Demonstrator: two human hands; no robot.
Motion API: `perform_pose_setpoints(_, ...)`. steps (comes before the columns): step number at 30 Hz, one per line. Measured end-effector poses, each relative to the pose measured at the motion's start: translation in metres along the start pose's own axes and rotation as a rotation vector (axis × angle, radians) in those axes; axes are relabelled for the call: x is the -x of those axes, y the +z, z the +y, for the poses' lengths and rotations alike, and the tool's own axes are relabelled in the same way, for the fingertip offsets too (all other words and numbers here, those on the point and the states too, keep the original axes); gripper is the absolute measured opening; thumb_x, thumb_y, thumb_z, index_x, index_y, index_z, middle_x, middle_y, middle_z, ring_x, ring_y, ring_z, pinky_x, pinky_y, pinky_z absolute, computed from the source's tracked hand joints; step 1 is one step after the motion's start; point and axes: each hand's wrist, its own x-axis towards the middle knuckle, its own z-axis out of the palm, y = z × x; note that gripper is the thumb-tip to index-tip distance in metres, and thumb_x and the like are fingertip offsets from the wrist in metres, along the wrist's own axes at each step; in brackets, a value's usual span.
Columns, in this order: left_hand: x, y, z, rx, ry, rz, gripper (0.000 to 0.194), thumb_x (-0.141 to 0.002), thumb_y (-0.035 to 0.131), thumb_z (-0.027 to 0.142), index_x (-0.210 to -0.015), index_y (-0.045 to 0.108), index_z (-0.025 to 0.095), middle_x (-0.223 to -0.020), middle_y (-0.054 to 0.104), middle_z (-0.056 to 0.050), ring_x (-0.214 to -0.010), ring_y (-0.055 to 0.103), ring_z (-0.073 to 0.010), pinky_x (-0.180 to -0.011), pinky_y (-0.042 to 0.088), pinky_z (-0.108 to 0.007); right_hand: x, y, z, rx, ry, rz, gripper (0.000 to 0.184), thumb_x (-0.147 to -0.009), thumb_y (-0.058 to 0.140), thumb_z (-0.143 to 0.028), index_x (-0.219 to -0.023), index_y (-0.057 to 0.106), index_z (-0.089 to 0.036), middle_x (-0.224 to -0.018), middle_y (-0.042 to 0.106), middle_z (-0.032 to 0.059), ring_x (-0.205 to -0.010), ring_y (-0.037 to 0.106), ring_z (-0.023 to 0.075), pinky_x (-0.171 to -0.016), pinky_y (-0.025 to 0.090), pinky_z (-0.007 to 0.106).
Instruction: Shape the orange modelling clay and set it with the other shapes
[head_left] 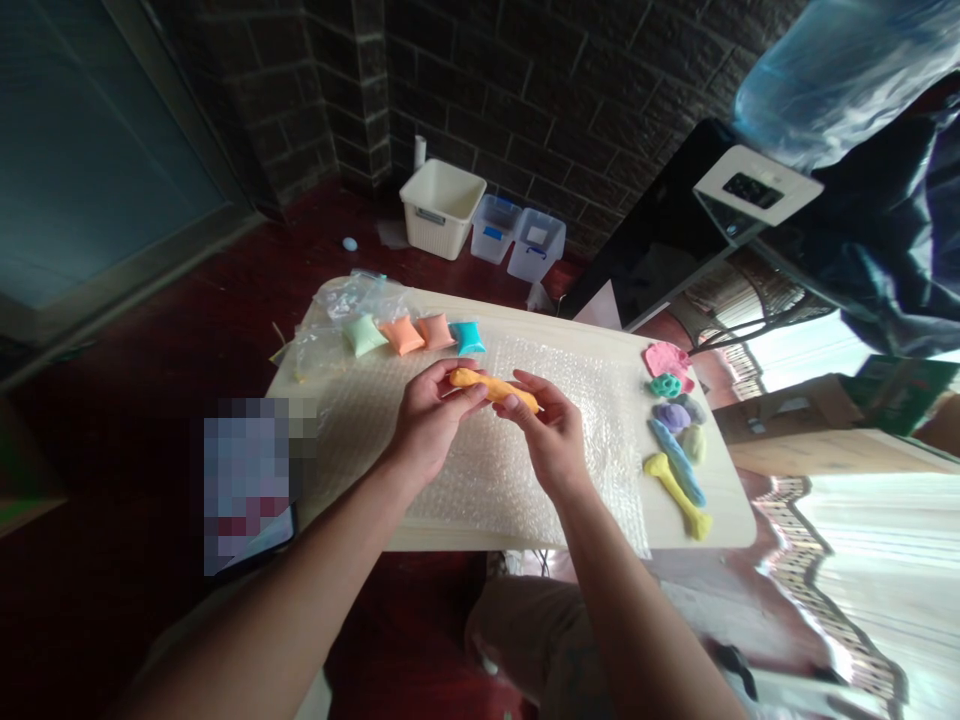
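A roll of orange modelling clay (495, 388) is held in the air above the table, slightly bent and lumpy. My left hand (435, 410) grips its left end between thumb and fingers. At the other end, my right hand (549, 420) pinches it the same way. Beneath both hands a sheet of bubble wrap (510, 490) covers much of the table top. Beyond them lie small packets of clay: a pale green packet (364, 336), an orange packet (403, 335), a salmon packet (435, 331) and a blue packet (469, 338).
Shaped clay pieces line the table's right side, among them a yellow bone shape (679, 497), a blue roll (677, 462), a purple lump (671, 418) and a pink piece (667, 362). Clear plastic bags (337, 310) lie at the far left corner. Bins (442, 210) stand on the floor behind.
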Motion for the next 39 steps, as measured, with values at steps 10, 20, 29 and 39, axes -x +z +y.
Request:
perform_pose_setpoints(10,0.0022,0.0027,0.0033,0.013,-0.036,-0.025,0.036,-0.077,0.095,0.029,-0.104,0.072,0.019,-0.106,0.078,-0.007,-0.105,0.076,-0.023,-0.1,0.064,-0.042,-0.0006,-0.0021,-0.0001,0.021,-0.061,0.003,0.025,-0.074,0.099,-0.034,-0.094,0.084,-0.026,-0.093,0.083,0.0032,-0.087,0.076,0.0224,-0.089,0.065,0.045)
perform_pose_setpoints(20,0.0036,0.0015,0.0033,-0.004,-0.031,0.008,0.034,-0.072,0.095,0.023,-0.095,0.07,0.017,-0.109,0.079,-0.009,-0.104,0.077,-0.0235,-0.099,0.065,-0.041,-0.0008,-0.004,-0.0004,-0.029,0.012,-0.027,0.029,-0.078,0.097,-0.039,-0.098,0.085,-0.022,-0.082,0.08,0.0032,-0.071,0.07,0.0168,-0.073,0.06,0.036)
perform_pose_setpoints(29,-0.0001,0.0016,0.0021,0.104,-0.062,0.047,0.04,-0.072,0.097,0.022,-0.103,0.072,0.017,-0.108,0.078,-0.008,-0.112,0.075,-0.0245,-0.101,0.063,-0.04,0.0011,-0.0023,-0.0026,0.005,-0.02,-0.039,0.025,-0.078,0.097,-0.035,-0.095,0.083,-0.025,-0.091,0.08,0.0031,-0.083,0.072,0.0194,-0.081,0.061,0.037)
perform_pose_setpoints(39,0.0017,-0.0007,-0.0044,-0.11,0.064,-0.064,0.039,-0.076,0.092,0.025,-0.11,0.073,0.017,-0.11,0.082,-0.01,-0.104,0.077,-0.025,-0.099,0.06,-0.041,0.0,-0.0036,0.0005,0.066,0.061,-0.09,0.028,-0.08,0.096,-0.044,-0.093,0.087,-0.021,-0.083,0.082,0.0054,-0.07,0.071,0.0169,-0.069,0.059,0.034)
